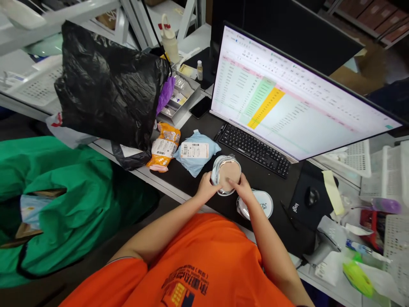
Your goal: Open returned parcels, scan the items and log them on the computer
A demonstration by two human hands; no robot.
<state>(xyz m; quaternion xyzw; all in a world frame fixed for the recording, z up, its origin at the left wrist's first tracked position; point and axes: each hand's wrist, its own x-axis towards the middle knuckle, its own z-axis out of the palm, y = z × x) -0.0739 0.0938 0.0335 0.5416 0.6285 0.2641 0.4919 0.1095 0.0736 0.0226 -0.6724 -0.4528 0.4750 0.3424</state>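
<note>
Round pouch [231, 169] sits between the left hand [207, 188] and right hand [242, 187], over the black desk mat [271, 184].
Both hands pinch its sides, thumbs on the beige face; a second pouch [264, 202] lies near the right hand, a blue parcel [195, 164] near the left.

2 rnd cases [232, 169], 1 kbd [254, 149]

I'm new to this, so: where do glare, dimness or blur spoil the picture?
Head view, left: white highlights streak the black bag; head view, top right: boxes look dim and soft; head view, screen: bright, its small text too blurred to read; head view, centre: the round item between left hand and right hand has a clear outline.
</note>
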